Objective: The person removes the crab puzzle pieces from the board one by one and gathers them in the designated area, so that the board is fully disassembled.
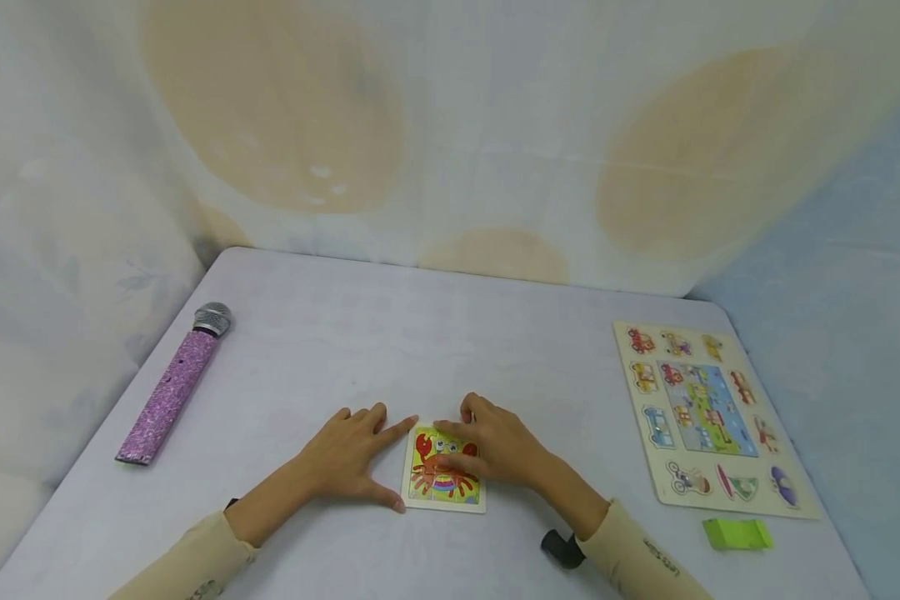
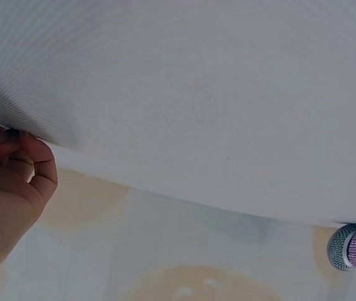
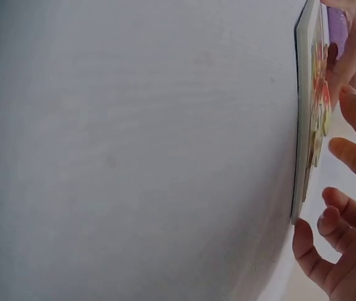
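A small square crab jigsaw puzzle (image 1: 444,493) in a pale frame lies flat near the front middle of the table. My left hand (image 1: 348,454) rests at its left side, forefinger stretched to the top left corner and thumb near the bottom left. Over the puzzle's right half reaches my right hand (image 1: 501,446), forefinger at the top and thumb across the crab. In the right wrist view, some pieces (image 3: 326,110) stick up above the board edge (image 3: 303,94), close to the right thumb and fingers (image 3: 347,157). The left wrist view catches curled left fingers (image 2: 37,153) by the tabletop.
A purple glittery microphone (image 1: 172,392) lies at the left. On the right is a large wooden vehicle puzzle board (image 1: 663,487), with a bright green block (image 1: 738,534) in front of it. A black object (image 1: 562,550) sits beside my right sleeve. Patterned cloth hangs behind the table.
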{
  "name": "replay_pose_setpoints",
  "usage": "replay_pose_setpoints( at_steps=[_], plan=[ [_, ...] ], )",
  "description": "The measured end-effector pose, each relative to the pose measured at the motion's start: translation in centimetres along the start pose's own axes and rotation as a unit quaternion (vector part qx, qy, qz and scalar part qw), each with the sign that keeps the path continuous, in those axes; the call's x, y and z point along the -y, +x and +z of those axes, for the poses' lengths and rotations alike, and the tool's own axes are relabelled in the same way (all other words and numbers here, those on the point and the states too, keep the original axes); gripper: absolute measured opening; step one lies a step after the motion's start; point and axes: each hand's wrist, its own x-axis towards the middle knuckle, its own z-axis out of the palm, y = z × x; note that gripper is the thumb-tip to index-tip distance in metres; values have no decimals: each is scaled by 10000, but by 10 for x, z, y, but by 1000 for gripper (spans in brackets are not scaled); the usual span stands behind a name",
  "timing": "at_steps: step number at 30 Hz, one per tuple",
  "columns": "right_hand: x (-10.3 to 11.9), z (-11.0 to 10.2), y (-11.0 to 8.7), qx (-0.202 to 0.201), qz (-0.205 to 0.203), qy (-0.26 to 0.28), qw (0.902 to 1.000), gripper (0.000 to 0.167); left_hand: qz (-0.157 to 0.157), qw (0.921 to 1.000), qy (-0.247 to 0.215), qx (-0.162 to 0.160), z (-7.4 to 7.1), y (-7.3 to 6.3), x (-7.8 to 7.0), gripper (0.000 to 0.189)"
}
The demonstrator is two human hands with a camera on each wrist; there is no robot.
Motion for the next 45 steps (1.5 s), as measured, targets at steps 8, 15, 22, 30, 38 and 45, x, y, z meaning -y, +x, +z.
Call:
replay_pose_setpoints(
  at_steps=[8,15,22,30,38,45],
  plan=[
    [6,1,7,145,293,443,9985,48,-17,10000,36,-18,-4,-5,2,118],
    [6,1,8,317,399,526,9973,48,250,9994,-245,19,-9,-25,-8,99],
    [6,0,7,359,448,639,9963,46,417,9990,-19,147,-6,-30,-15,91],
    [7,0,7,387,500,673,9957,46,626,9980,97,-30,-1,-27,-15,84],
    [7,5,4,358,471,791,9951,46,694,9972,190,-183,0,-27,-15,82],
    [9,6,7,341,524,725,9954,48,705,9972,179,-191,1,-28,-16,81]
  ],
)
